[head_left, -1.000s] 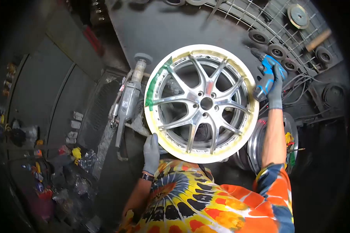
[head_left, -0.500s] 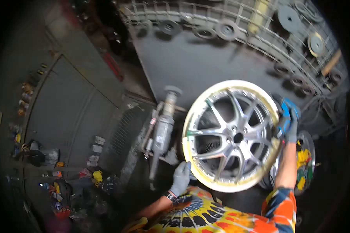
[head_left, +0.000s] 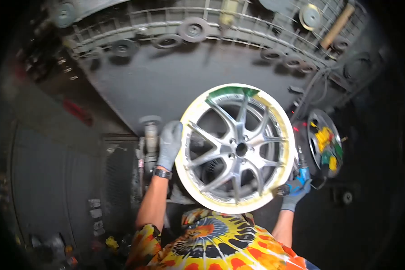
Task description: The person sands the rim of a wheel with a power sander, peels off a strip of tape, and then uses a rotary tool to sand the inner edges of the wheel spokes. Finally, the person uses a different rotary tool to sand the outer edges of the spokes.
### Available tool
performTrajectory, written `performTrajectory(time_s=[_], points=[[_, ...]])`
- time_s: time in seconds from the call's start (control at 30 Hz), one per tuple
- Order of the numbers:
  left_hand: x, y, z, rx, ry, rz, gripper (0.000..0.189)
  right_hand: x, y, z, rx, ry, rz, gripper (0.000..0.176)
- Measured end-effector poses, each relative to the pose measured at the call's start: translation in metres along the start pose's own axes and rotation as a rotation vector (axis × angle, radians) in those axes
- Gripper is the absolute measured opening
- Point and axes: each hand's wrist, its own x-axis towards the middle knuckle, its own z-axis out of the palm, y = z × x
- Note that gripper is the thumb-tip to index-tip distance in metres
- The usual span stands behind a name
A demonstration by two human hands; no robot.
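Observation:
A silver multi-spoke wheel rim (head_left: pixel 241 150) with yellowish tape around its lip and a green patch at the top stands in front of my torso. My left hand (head_left: pixel 170 143), in a grey glove, is closed against the rim's left edge. At the lower right edge, my gloved right hand (head_left: pixel 296 194) is wrapped round a blue and black power tool (head_left: pixel 294 184). The tool's dark end is close to the rim's lip; whether it touches cannot be made out.
A wire rack (head_left: pixel 256 27) with grinding discs (head_left: pixel 194 29) runs across the top. Left of the wheel is a grey cylindrical tool (head_left: pixel 151 139). A second rim (head_left: pixel 324 141) holding yellow and green items stands at right, beside hanging cables.
The view has swung right. The wheel has turned, bringing its green patch to the top. My left hand has moved up its left side, and my right hand with the tool has moved down.

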Motion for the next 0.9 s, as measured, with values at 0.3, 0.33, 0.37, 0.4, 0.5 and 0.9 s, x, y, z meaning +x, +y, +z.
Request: performTrajectory(time_s=[0.3,0.33,0.37,0.4,0.5,0.9], points=[[-0.134,0.047,0.005,0.007,0.204,-0.34,0.021,0.106,-0.001,0.05,-0.135,-0.186,0.045,0.065],[-0.151,0.053,0.011,-0.001,0.227,-0.392,0.023,0.139,0.005,0.061,-0.156,-0.248,0.059,0.064],[-0.163,0.056,0.015,0.002,0.228,-0.399,0.023,0.155,0.01,0.086,-0.159,-0.309,0.098,0.064],[-0.173,0.057,0.018,0.012,0.23,-0.452,0.023,0.168,0.014,0.114,-0.16,-0.368,0.136,0.064],[-0.176,0.054,0.024,0.0,0.245,-0.491,0.025,0.217,0.047,0.161,-0.05,-0.53,0.275,0.062],[-0.125,0.032,-0.005,0.241,0.153,-0.225,0.029,0.198,0.038,0.135,-0.017,-0.557,0.456,0.062]])
